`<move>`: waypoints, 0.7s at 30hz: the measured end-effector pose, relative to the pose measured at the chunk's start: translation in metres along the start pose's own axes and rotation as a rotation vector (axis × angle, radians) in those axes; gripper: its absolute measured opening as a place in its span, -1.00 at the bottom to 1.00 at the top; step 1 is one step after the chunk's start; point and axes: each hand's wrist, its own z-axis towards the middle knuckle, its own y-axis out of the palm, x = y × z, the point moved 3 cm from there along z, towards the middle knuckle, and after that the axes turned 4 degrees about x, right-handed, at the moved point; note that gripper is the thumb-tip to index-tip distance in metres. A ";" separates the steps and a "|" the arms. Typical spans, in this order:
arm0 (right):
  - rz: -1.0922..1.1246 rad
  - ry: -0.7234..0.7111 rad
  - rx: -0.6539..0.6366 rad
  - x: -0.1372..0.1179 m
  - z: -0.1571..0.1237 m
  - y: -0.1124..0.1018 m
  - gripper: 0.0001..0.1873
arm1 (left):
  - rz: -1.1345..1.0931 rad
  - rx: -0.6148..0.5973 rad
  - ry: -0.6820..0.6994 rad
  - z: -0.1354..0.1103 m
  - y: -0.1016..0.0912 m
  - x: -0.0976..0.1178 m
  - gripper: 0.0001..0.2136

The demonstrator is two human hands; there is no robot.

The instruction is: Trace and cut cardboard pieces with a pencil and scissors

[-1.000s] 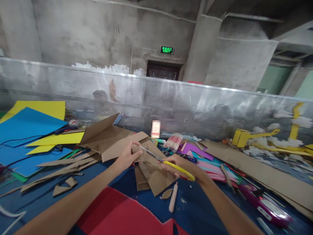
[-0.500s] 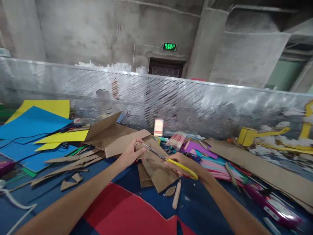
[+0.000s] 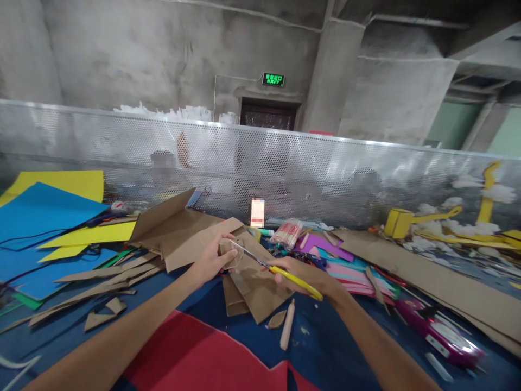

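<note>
In the head view my left hand (image 3: 217,256) is closed on a small piece of cardboard (image 3: 236,255), its fingers and thumb pinching the edge. My right hand (image 3: 291,271) grips a pair of scissors with yellow handles (image 3: 303,285). The metal blades point up and to the left, with their tips against the small cardboard piece; whether the blades are parted is hard to make out. Below both hands lie folded brown cardboard sheets (image 3: 260,296). Just in front of them are a leaf-shaped cardboard scrap (image 3: 277,320) and a pale wooden stick (image 3: 287,326).
Red sheet (image 3: 203,353) covers the near table. Blue sheets (image 3: 49,212), yellow sheets and cardboard strips (image 3: 118,282) lie left. On the right are coloured foam sheets (image 3: 354,277), a long cardboard sheet (image 3: 407,266) and a purple device (image 3: 442,331). A perforated metal screen (image 3: 285,168) stands behind.
The whole view has shifted slightly, so most things appear further left. Both hands keep their holds, with the scissor tips still at the small cardboard piece.
</note>
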 end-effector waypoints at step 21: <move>-0.156 0.178 0.103 -0.015 0.004 0.001 -0.54 | 0.027 -0.006 0.012 0.001 -0.002 0.000 -0.54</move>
